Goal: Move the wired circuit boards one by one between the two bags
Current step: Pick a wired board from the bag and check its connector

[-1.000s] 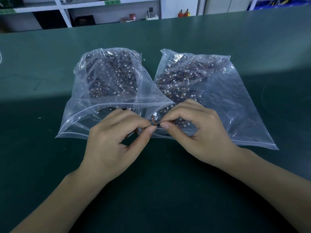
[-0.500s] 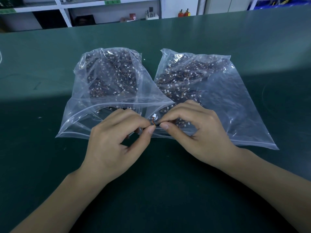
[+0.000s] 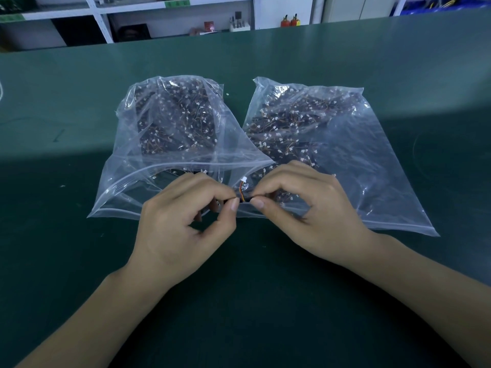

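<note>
Two clear plastic bags lie side by side on the green table, both filled with several dark wired circuit boards with white connectors. The left bag has its mouth open toward me; the right bag lies flatter. Between their near edges, a small wired circuit board with coloured wires and a white plug is pinched from both sides. My left hand pinches its left end between thumb and forefinger. My right hand pinches its right end the same way. The board itself is mostly hidden by my fingertips.
The green table stretches wide on all sides of the bags. White shelving with small items stands beyond the table's far edge. A white cord shows at the far left edge.
Almost nothing has moved. Both hands keep their pinch on the small board, with only a tiny shift of the fingertips.
</note>
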